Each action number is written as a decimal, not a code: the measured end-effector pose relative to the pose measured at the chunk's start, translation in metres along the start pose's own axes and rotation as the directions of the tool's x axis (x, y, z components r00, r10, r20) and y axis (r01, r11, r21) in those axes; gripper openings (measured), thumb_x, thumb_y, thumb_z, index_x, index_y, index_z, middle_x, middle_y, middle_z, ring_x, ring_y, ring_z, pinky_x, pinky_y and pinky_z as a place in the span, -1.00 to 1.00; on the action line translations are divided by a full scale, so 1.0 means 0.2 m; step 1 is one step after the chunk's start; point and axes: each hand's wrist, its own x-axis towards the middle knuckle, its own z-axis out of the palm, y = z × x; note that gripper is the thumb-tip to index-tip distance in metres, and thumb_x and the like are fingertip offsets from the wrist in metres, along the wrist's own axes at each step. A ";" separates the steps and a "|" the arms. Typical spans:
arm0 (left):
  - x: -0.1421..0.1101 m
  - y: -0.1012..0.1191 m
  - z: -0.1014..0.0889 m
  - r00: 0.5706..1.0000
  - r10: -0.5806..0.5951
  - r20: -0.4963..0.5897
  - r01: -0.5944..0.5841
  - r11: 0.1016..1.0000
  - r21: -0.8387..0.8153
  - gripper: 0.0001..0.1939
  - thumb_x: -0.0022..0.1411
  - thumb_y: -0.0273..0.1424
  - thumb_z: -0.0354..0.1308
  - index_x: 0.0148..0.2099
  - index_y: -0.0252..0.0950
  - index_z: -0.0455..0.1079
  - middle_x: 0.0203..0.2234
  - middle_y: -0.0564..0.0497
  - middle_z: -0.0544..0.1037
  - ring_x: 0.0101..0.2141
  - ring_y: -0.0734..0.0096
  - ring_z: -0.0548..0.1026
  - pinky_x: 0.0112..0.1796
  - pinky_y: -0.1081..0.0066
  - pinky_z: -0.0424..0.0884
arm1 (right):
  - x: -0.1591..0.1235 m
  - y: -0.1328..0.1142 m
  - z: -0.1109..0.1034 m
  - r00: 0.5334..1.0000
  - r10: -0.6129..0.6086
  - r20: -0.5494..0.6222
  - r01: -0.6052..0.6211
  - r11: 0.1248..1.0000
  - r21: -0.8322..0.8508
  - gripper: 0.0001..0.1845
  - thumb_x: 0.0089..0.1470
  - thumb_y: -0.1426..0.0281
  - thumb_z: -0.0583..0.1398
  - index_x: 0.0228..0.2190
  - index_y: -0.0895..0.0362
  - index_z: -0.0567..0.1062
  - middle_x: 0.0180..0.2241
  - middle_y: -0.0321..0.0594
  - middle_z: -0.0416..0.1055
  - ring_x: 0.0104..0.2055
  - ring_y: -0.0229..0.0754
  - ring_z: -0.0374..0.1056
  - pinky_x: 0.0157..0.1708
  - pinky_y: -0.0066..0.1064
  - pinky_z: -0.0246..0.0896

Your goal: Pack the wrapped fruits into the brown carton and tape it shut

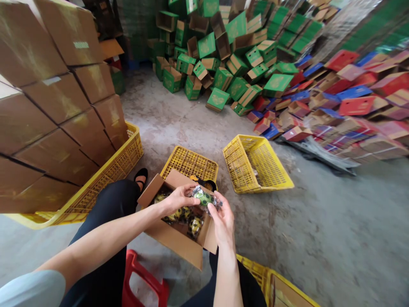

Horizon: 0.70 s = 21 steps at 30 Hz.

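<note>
- Both hands grip one small packet (204,197), clear wrap over a green item, held above an open carton (179,238).
- Left hand (179,199): fingers closed on the packet's left end.
- Right hand (223,219): fingertips pinch the packet's right end.
- Carton: rests on the person's lap, flaps open, holding more wrapped yellow-and-black items (188,219).
- Floor ahead: two yellow crates, one (190,164) just behind the carton, one (257,164) tilted to its right.
- Left: brown boxes (54,106) stacked in a third crate (96,187).
- Background: piled green boxes (223,55); red and blue boxes (345,102) at right.

Soft, even daylight, faint shadows, sharp centre; strong wide-angle bending and slight blur at the edges.
</note>
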 end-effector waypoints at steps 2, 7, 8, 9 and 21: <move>0.00 0.00 0.00 1.000 0.018 0.022 -0.018 1.000 0.014 -0.16 -0.16 -0.23 0.65 0.17 -0.35 0.51 -0.03 -0.18 0.64 -0.06 0.16 0.59 0.00 0.28 0.47 | 0.00 0.00 0.00 1.000 0.004 0.001 -0.004 1.000 -0.005 -0.33 0.06 0.14 0.42 0.16 0.03 0.48 0.20 -0.04 0.49 0.24 0.13 0.41 0.32 0.05 0.21; -0.02 0.02 0.02 0.998 0.010 0.055 -0.010 1.000 0.009 -0.28 -0.13 -0.19 0.63 0.07 -0.34 0.59 -0.09 -0.14 0.66 -0.14 0.22 0.62 -0.02 0.30 0.49 | 0.00 0.00 0.00 1.000 -0.003 -0.014 0.003 1.000 0.011 -0.36 0.05 0.16 0.43 0.14 0.03 0.49 0.20 -0.04 0.49 0.24 0.13 0.41 0.32 0.05 0.21; -0.02 0.02 0.02 0.999 -0.009 0.043 0.009 1.000 -0.008 -0.27 -0.13 -0.19 0.64 0.09 -0.32 0.58 -0.09 -0.13 0.66 -0.15 0.22 0.63 -0.03 0.29 0.51 | 0.00 0.00 0.01 1.000 -0.006 -0.017 0.007 1.000 0.018 -0.36 0.05 0.17 0.43 0.14 0.03 0.49 0.20 -0.04 0.49 0.24 0.13 0.41 0.32 0.06 0.21; -0.02 0.02 0.02 0.999 -0.028 0.026 0.029 0.999 -0.030 -0.27 -0.13 -0.18 0.64 0.09 -0.31 0.58 -0.08 -0.13 0.66 -0.16 0.23 0.63 -0.05 0.29 0.52 | 0.00 0.00 0.01 1.000 -0.010 -0.019 0.010 1.000 0.025 -0.36 0.04 0.17 0.44 0.14 0.03 0.50 0.20 -0.05 0.49 0.24 0.13 0.41 0.31 0.06 0.22; 0.00 0.04 0.01 0.988 -0.043 -0.151 0.024 0.992 -0.127 -0.41 -0.09 -0.07 0.59 -0.12 -0.38 0.63 -0.33 -0.07 0.65 -0.35 0.38 0.60 -0.24 0.38 0.55 | 0.00 -0.04 0.04 1.000 -0.014 0.019 0.011 0.993 0.118 -0.53 0.07 0.22 0.42 0.03 0.01 0.61 0.09 -0.11 0.58 0.19 0.09 0.45 0.28 0.00 0.26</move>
